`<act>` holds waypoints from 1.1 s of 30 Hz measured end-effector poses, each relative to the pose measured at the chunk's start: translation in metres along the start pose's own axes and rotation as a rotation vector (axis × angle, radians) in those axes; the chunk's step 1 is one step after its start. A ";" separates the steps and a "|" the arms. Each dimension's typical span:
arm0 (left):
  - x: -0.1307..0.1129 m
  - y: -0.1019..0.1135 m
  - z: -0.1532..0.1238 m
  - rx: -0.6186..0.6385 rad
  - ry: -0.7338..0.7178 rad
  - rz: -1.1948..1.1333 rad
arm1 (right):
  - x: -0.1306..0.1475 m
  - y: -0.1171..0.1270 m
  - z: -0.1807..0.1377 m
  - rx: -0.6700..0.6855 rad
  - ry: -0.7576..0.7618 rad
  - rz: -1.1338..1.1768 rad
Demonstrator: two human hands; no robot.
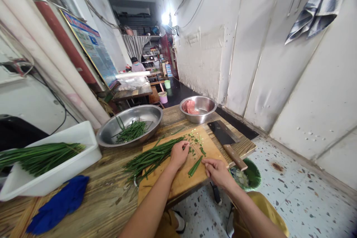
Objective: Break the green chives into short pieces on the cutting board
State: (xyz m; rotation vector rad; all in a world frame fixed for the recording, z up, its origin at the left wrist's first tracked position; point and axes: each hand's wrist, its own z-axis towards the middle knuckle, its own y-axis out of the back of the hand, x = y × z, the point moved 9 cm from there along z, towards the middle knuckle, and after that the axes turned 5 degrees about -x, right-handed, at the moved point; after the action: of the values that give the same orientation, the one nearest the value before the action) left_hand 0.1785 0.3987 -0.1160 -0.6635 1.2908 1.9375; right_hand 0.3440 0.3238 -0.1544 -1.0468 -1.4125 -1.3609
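Note:
On the wooden cutting board [178, 189], my left hand [179, 154] is closed in a pinch at the cut end of a bundle of garlic chives [156, 151]. My right hand [217, 171] is closed, thumb and forefinger together at the tip of a short length of chive [194, 167] over the board. Chopped chive bits [197, 137] are scattered near the board's far edge. A cleaver [223, 134] lies right of the board, its wooden handle toward me. What the curled fingers of both hands cover is partly hidden.
Behind the board stand a steel basin [102, 134] with chives and a smaller steel bowl [199, 119] with pink meat. At left are a white tub [92, 152] of chives and a blue cloth [60, 204]. A green bin [255, 173] stands below. Someone sits far back.

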 end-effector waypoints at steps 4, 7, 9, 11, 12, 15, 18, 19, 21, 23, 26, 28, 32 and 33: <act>-0.001 0.001 0.000 0.006 -0.011 -0.013 | 0.000 0.000 0.001 0.004 0.004 0.003; -0.003 0.002 -0.001 0.010 -0.044 -0.023 | 0.001 0.000 0.001 0.011 0.009 0.004; -0.009 0.002 -0.003 0.029 -0.079 -0.035 | 0.001 0.000 0.000 0.011 0.003 0.011; -0.018 -0.003 -0.008 0.090 -0.122 -0.045 | 0.001 0.000 0.000 0.003 -0.005 0.026; -0.025 -0.008 -0.012 0.141 -0.155 -0.053 | 0.001 0.000 0.000 -0.004 -0.007 0.032; -0.047 -0.018 -0.024 0.290 -0.291 -0.077 | -0.002 0.001 0.001 -0.036 -0.016 0.056; -0.050 -0.003 -0.019 0.162 -0.299 -0.006 | -0.007 0.001 0.004 -0.062 -0.026 0.091; -0.045 0.010 -0.014 0.048 -0.256 0.049 | -0.009 0.001 0.004 -0.066 -0.027 0.097; -0.033 0.038 -0.008 -0.199 -0.159 0.190 | -0.012 0.001 0.004 -0.070 -0.024 0.097; -0.026 0.058 -0.007 -0.345 -0.096 0.336 | -0.013 0.001 0.004 -0.069 -0.026 0.092; -0.018 0.061 -0.006 -0.313 -0.058 0.510 | -0.012 0.001 0.002 -0.062 -0.039 0.087; -0.011 0.055 -0.006 -0.214 -0.031 0.587 | -0.010 0.001 0.001 -0.060 -0.045 0.086; 0.006 0.044 -0.006 -0.044 0.055 0.617 | -0.009 0.001 0.001 -0.058 -0.040 0.085; 0.007 0.041 -0.006 -0.010 0.047 0.604 | -0.010 0.001 0.001 -0.059 -0.039 0.084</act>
State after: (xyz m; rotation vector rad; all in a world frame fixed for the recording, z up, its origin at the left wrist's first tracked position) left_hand 0.1426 0.3846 -0.0999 -0.3416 1.6459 2.4111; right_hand 0.3469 0.3253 -0.1635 -1.1636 -1.3487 -1.3347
